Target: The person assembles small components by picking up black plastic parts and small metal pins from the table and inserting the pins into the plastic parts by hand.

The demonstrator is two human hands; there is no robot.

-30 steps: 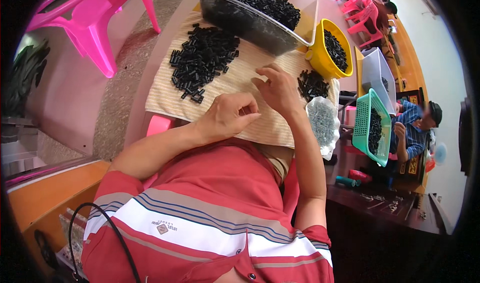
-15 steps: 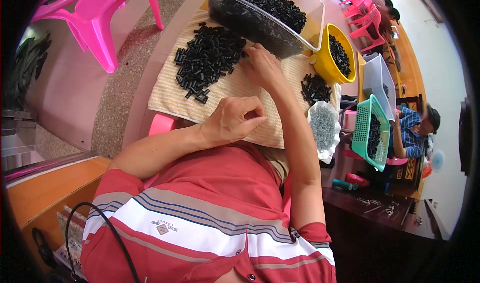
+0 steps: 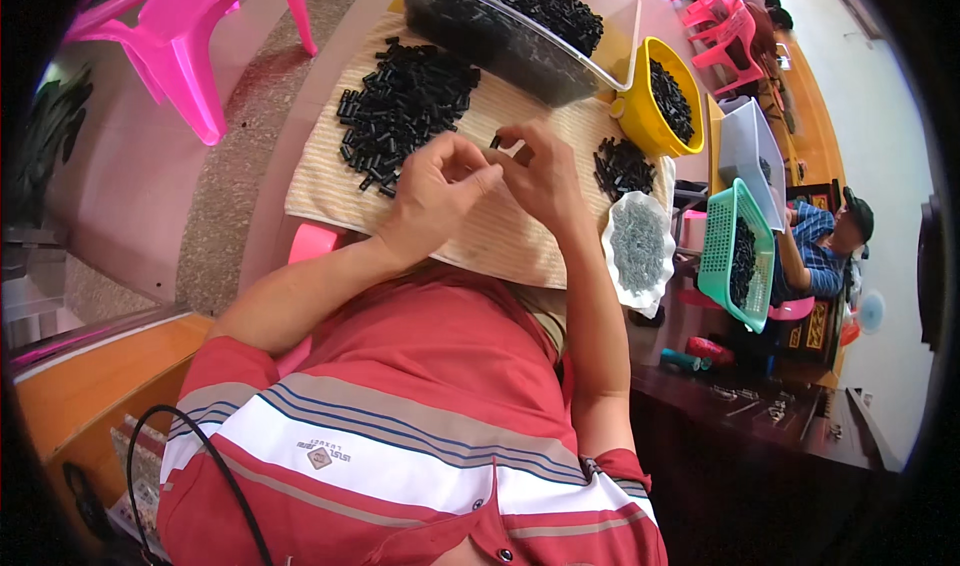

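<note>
My right hand [image 3: 545, 176] is over the towel, fingers bent, pinching a small black tube [image 3: 495, 143] whose end shows between its fingertips. Close against it is my left hand [image 3: 440, 191], its fingers curled and thumb reaching toward the right fingertips. What the left fingers hold, if anything, is hidden. A large loose pile of black tubes [image 3: 405, 111] lies beyond my left hand. To the right of my right hand is a smaller heap of black pieces [image 3: 622, 169]. Nearer stands a white wavy-edged dish [image 3: 648, 300] full of small silvery pieces.
A striped cream towel [image 3: 325, 181] covers the work surface. At its far side stand a clear plastic bin [image 3: 622, 26] and a yellow bucket [image 3: 640, 126], both with black pieces. Rightward are a green basket [image 3: 716, 256] and a seated person [image 3: 818, 241]. A pink chair [image 3: 185, 26] stands left.
My right hand has come back from the edge of the large pile with a black tube. My left hand has moved up slightly and met it over the towel.
</note>
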